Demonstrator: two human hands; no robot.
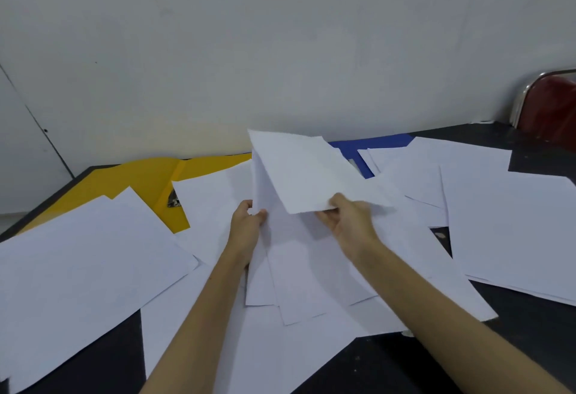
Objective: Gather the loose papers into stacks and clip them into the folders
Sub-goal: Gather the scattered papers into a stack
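White loose papers [81, 256] lie scattered over a dark table [530, 331]. My left hand [246, 228] grips the left edge of a small bundle of sheets [299, 269] held above the table's middle. My right hand [346, 219] pinches the near edge of a single sheet [299, 169], lifted and tilted over that bundle. A yellow folder [146, 181] lies open at the back left, its metal clip [173, 200] partly covered by paper. A blue folder [367, 147] lies at the back centre, mostly hidden under sheets.
More white sheets [511, 222] spread over the right side of the table. A red chair with a metal frame [548, 107] stands at the far right. A grey wall [280, 51] runs right behind the table.
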